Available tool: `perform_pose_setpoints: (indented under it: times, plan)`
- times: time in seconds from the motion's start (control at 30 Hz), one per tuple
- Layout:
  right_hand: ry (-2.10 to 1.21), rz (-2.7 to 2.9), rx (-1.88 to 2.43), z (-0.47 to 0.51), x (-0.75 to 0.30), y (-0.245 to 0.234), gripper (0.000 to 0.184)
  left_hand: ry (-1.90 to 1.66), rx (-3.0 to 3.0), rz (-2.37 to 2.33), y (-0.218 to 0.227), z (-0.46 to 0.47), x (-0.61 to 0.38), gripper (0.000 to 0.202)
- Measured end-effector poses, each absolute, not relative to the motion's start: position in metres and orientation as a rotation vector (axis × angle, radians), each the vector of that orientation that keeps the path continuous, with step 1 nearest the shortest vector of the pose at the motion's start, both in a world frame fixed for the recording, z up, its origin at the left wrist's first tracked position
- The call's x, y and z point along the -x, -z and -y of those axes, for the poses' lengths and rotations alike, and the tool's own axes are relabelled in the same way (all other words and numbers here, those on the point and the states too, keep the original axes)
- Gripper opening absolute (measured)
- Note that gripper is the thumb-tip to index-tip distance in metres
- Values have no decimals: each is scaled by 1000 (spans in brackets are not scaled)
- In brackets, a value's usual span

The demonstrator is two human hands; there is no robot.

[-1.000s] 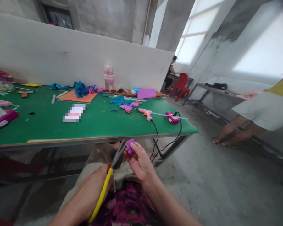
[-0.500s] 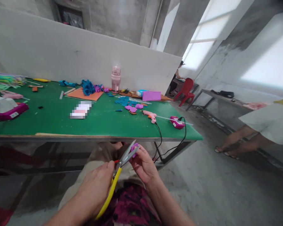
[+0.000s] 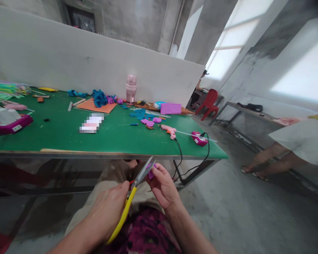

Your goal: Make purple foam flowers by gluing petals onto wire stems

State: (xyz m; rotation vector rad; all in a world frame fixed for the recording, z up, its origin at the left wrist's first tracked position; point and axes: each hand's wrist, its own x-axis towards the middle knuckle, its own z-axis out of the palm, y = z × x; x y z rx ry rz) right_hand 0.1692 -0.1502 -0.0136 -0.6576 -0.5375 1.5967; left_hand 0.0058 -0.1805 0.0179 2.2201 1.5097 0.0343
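Over my lap, my left hand [image 3: 108, 210] grips the yellow-handled scissors [image 3: 129, 201], whose grey blades point up and to the right. My right hand [image 3: 163, 187] pinches a small purple foam piece [image 3: 151, 173] between its fingertips. The scissor blades are closed onto that piece, which they partly hide. Both hands are below the near edge of the green table [image 3: 69, 139].
On the table lie a pink glue gun [image 3: 168, 129] with a black cord, a magenta box [image 3: 199, 138], blue and purple foam cut-outs [image 3: 144, 118], an orange sheet [image 3: 96, 106], a pink bottle [image 3: 130, 88]. A person's legs [image 3: 270, 160] stand at the right; a red chair [image 3: 209, 100] is behind.
The scissor blades, apart beside the purple piece a second ago, have closed onto it. The view has swung slightly to the left.
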Motion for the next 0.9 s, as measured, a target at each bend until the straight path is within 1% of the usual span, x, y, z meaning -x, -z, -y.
perform_pose_setpoints:
  times: [0.6, 0.9]
  plan:
    - [-1583, 536, 691, 151, -169, 13, 10, -74, -2269, -1472, -6, 179, -3, 21]
    - [-1615, 545, 700, 151, -171, 15, 12, -53, -2247, -1421, -9, 180, 2, 20]
